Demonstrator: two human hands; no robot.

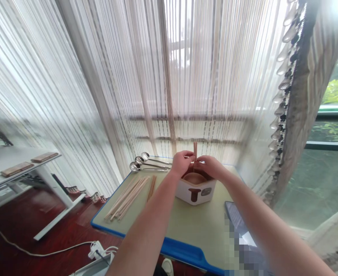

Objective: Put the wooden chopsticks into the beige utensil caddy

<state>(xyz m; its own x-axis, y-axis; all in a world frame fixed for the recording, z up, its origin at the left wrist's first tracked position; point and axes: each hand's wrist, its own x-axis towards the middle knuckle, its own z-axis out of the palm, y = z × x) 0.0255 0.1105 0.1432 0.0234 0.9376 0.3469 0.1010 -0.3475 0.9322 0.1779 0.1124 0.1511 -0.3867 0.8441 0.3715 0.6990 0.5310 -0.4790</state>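
Both my hands meet over a white holder box [196, 191] with a brown mark on its front. My left hand [182, 162] and my right hand [210, 166] are closed around a pair of wooden chopsticks [195, 150] held upright above the box's opening. The box stands on a small green table with a blue rim [183, 251]. A row of pale wooden chopsticks [127, 197] and a darker pair [151, 188] lie on the table to the left of the box. Three metal spoons [146, 163] lie beyond them.
Sheer string curtains hang right behind the table. A white desk [16, 168] with two flat wooden pieces stands at the left. A white cable and power strip [97, 251] lie on the red-brown floor. A dark flat device [234, 218] lies at the table's right edge.
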